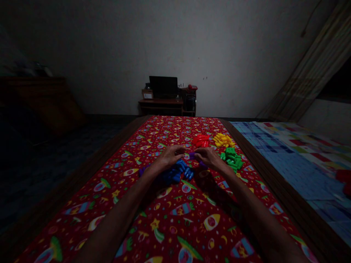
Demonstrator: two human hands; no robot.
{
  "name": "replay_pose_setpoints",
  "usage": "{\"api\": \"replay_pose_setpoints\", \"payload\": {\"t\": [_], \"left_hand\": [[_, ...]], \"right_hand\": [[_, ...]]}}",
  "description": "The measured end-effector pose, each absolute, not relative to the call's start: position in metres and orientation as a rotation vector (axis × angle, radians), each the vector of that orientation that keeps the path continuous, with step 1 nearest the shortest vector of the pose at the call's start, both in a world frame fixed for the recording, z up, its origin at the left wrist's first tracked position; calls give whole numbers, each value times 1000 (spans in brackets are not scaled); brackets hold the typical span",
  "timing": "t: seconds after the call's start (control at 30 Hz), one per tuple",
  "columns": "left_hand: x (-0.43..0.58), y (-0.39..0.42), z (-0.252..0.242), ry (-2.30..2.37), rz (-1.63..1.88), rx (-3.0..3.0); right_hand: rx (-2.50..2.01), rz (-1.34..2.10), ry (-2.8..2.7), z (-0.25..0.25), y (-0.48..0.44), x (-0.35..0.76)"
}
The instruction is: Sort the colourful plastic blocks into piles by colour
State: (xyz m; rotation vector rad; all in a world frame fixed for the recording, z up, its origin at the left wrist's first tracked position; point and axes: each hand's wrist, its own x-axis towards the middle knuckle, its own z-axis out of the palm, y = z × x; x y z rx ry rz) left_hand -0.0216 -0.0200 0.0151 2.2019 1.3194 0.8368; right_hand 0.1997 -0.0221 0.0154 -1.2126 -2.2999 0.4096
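Observation:
My right hand (207,156) pinches a small purple block (192,156) between thumb and fingertips, over the red patterned cloth. More purple (203,165) shows just beneath this hand, partly hidden by it. My left hand (172,155) hovers above a heap of blue blocks (174,175), its fingers bent and a gap left between thumb and fingers, with nothing visible in them. Purple blocks (142,171) lie by my left wrist, mostly covered by the forearm. Past my right hand are piles of red blocks (201,140), yellow blocks (223,140) and green blocks (231,159).
The red cloth (164,219) covers a long table with dark wooden edges (276,175). At right is a surface spread with blue and checked cloth (279,160). A monitor (163,87) stands on a small desk by the far wall. A wooden cabinet (38,102) stands left.

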Motion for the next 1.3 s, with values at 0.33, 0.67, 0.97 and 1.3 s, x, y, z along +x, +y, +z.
{"api": "replay_pose_setpoints", "payload": {"t": [0.33, 0.67, 0.97, 1.3], "left_hand": [[-85, -13, 18, 1588, 147, 2247], [-61, -22, 12, 1569, 67, 2327], [-49, -32, 11, 1676, 131, 2430], [-59, -18, 7, 1583, 457, 2264]], "right_hand": [[-1728, 226, -2322, 19, -11, 233], [-1608, 183, -2198, 17, -11, 224], [-1044, 397, -2410, 6, -41, 176], [-1025, 364, -2390, -11, -35, 178]]}}
